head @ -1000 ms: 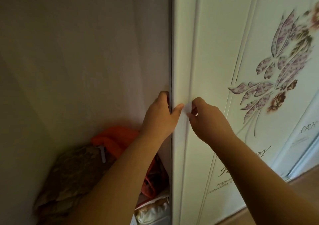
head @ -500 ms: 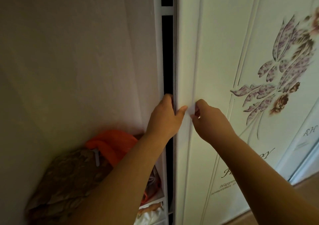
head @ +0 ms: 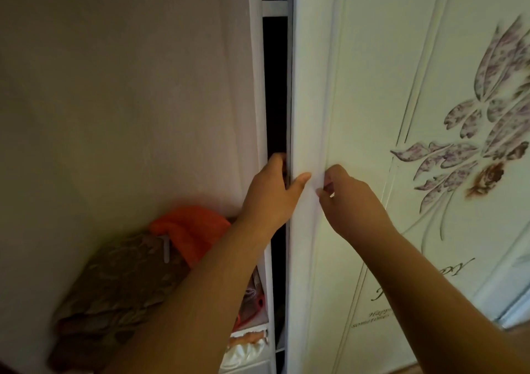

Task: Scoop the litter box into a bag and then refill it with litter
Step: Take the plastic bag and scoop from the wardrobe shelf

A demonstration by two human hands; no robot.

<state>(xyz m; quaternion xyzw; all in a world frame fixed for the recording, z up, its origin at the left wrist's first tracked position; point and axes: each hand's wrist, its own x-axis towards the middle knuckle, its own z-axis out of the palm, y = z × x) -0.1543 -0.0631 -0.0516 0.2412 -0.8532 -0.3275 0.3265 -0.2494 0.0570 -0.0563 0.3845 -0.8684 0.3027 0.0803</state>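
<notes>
Both arms reach fwd — left hand (head: 272,193) fingers curled, right hand (head: 351,198) pinching.

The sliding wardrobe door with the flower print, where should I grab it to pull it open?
Grip the door's left vertical edge, from the dark gap side. Fingers can hook behind it there, as the left hand does; the flat front offers only a shallow ridge, which the right hand pinches.

White door (head: 358,86) bears purple-brown flowers (head: 470,155) (orange cloth (head: 192,230) beside brown patterned bundle (head: 120,281)).
</notes>
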